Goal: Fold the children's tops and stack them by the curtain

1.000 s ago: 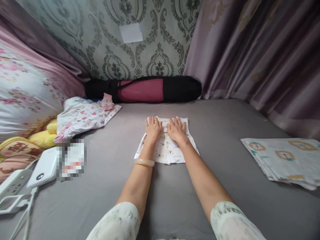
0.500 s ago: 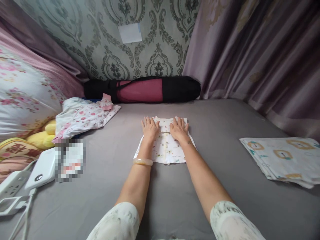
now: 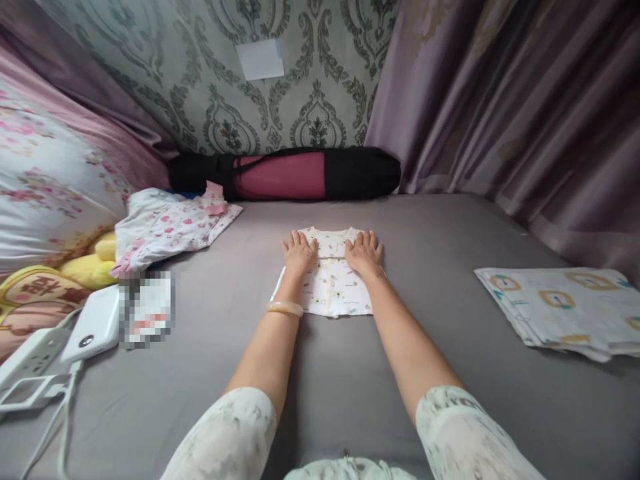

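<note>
A small white printed garment [image 3: 333,287] lies flat on the grey sheet, its neckline toward the wall and its upper part folded over. My left hand [image 3: 299,255] rests palm down on its upper left side, fingers spread. On the upper right side lies my right hand [image 3: 364,253], also flat with the fingers apart. Neither hand grips the cloth. Part of the garment's sides is hidden under my hands and wrists.
A black and red long bag [image 3: 280,176] lies along the wall. Crumpled printed clothes [image 3: 175,227], a white power bank [image 3: 93,323] and a power strip [image 3: 35,353] are at left. Folded patterned cloth [image 3: 565,307] lies at right.
My right hand has shifted slightly right on the garment, while my left hand stays in nearly the same place. The whole view has moved a little.
</note>
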`<state>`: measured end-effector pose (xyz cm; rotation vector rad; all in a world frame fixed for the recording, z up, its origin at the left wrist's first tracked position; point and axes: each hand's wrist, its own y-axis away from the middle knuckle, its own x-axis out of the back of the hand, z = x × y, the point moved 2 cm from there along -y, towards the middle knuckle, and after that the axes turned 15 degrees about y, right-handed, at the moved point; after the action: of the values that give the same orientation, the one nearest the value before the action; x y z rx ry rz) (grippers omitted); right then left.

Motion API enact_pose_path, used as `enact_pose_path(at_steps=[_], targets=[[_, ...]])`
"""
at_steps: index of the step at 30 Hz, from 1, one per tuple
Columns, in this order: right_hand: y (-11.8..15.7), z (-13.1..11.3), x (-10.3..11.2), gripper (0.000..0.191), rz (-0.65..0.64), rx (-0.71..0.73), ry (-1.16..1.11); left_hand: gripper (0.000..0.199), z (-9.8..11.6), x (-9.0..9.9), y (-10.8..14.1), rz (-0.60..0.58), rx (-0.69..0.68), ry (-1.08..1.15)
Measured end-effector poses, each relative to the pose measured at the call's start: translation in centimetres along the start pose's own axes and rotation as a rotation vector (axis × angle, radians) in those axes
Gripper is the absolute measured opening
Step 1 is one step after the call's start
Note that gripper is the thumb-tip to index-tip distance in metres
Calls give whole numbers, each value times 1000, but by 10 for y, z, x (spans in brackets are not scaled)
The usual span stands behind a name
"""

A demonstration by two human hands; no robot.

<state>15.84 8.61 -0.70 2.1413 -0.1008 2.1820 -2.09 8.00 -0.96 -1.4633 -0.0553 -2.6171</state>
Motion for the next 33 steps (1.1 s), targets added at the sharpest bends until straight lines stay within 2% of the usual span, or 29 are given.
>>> enact_pose_path(at_steps=[4, 7, 10, 15, 20, 23, 27, 30, 33], targets=[[10, 2, 13, 63, 41, 85, -22, 66, 4, 11, 5, -22, -39, -21], [28, -6, 20, 58, 107, 328, 29, 62, 10, 14, 19, -34, -260, -91], [44, -16, 17, 55, 69, 502, 51, 58, 11, 8, 35, -138, -441, -118], [47, -21, 7, 57, 21, 498, 37, 57, 3, -5, 37, -196, -437, -121], [43, -17, 11, 58, -19, 525, 13, 58, 3, -1, 32, -232, -445, -110], [54, -3, 16, 61, -30, 585, -11, 61, -2, 9, 46, -254, -508, -106], [83, 26, 13, 61, 6, 673, 13, 59, -23, 24, 79, -274, -622, -73], [97, 43, 6, 61, 4, 702, 34, 61, -37, 30, 95, -324, -637, -80], [100, 48, 2, 60, 8, 695, 42, 61, -41, 32, 96, -345, -616, -100]])
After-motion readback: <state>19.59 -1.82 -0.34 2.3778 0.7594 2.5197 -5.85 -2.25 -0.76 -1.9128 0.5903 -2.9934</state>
